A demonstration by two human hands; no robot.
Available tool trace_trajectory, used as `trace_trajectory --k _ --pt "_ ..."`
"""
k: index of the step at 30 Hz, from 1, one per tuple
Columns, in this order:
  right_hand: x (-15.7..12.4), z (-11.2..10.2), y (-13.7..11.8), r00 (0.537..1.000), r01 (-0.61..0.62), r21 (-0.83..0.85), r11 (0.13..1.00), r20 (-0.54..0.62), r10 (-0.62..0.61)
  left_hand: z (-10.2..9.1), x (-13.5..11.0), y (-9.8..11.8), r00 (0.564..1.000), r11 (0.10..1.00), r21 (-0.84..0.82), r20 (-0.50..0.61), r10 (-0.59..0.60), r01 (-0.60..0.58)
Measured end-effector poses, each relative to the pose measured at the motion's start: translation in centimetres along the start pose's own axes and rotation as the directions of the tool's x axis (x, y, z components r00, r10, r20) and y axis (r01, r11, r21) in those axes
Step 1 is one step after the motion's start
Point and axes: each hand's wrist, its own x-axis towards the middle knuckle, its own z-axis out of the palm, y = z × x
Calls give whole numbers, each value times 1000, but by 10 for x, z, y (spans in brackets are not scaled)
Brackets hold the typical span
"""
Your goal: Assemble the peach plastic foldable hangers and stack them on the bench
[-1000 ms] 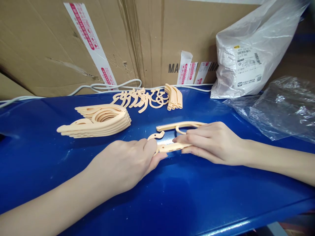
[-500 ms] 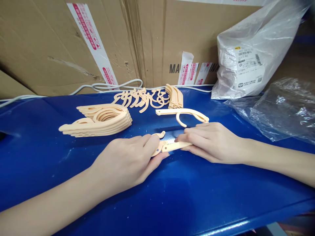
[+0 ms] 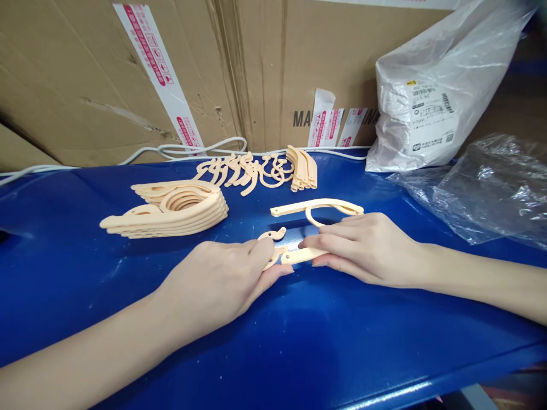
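My left hand (image 3: 222,282) lies on the blue table (image 3: 299,341) with thumb and fingers pinched on the hooked end of a peach plastic hanger piece (image 3: 273,234). My right hand (image 3: 363,247) pinches a flat peach hanger arm (image 3: 297,256) that meets the left piece at a joint between the hands. Just behind my right fingers lies another peach hanger part (image 3: 316,208) with a curved hook, loose on the table.
A stack of folded peach hangers (image 3: 171,213) sits left of centre. Small hooks (image 3: 243,169) and a stack of arms (image 3: 303,168) lie at the back by white cables (image 3: 188,151). Cardboard boxes (image 3: 128,68) form the back wall. Plastic bags (image 3: 427,97) are at the right.
The two pinched pieces have shifted slightly between my hands. The loose hanger part behind my right fingers shows more fully now than a second ago.
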Motion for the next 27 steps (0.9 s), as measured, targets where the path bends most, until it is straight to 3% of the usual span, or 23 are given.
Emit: trace_trajectory --k 7,12,18,27 --pt "0 1 0 997 52 -100 994 -49 -57 4 -1 0 1000 1000 -22 -3 -10 10" --pt "-1 1 1 996 60 -95 994 -56 -66 -2 1 2 998 994 92 -39 57 -53" --pt "-2 0 1 999 43 43 998 9 -43 -9 4 5 994 968 230 -13 104 -99" --pt "-1 2 1 998 42 60 997 -39 -40 -1 2 1 996 985 159 -41 77 -69"
